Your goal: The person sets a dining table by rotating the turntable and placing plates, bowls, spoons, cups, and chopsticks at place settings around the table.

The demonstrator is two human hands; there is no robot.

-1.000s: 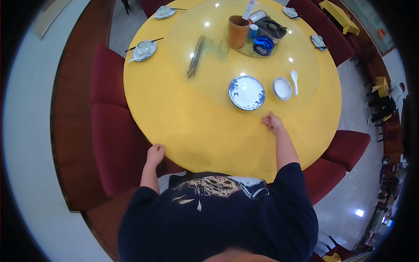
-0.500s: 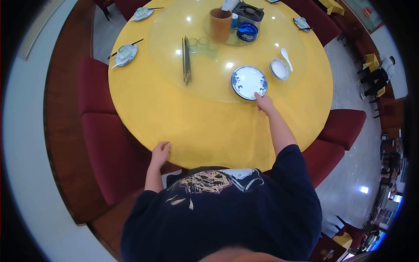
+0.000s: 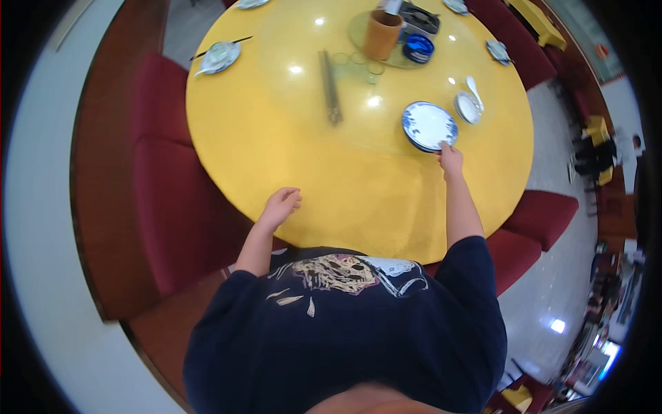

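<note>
My right hand (image 3: 449, 160) pinches the near rim of a white plate (image 3: 429, 124) with blue flowers around its edge, thumb on top and fingers below. A second rim shows under this plate, as in a small stack. Just beyond it to the right sit small white bowls (image 3: 467, 108) and a white soup spoon (image 3: 475, 93). Over the near left part of the yellow tabletop (image 3: 345, 200), my left hand (image 3: 281, 207) hovers with loosely bent fingers and nothing in them. A bundle of dark chopsticks (image 3: 329, 86) lies farther off, beside several clear glasses (image 3: 358, 62).
A brown cylindrical container (image 3: 383, 34), a blue tin (image 3: 418, 48) and a portable stove (image 3: 420, 19) stand at the table's centre. Place settings (image 3: 221, 56) line the far edge. Red chairs (image 3: 162, 103) flank both sides. A person (image 3: 624, 148) is in the background at right.
My left hand has moved forward from the table's edge to over the tabletop. My right hand keeps its grip on the plate. The whole view has shifted, with the table things now farther right.
</note>
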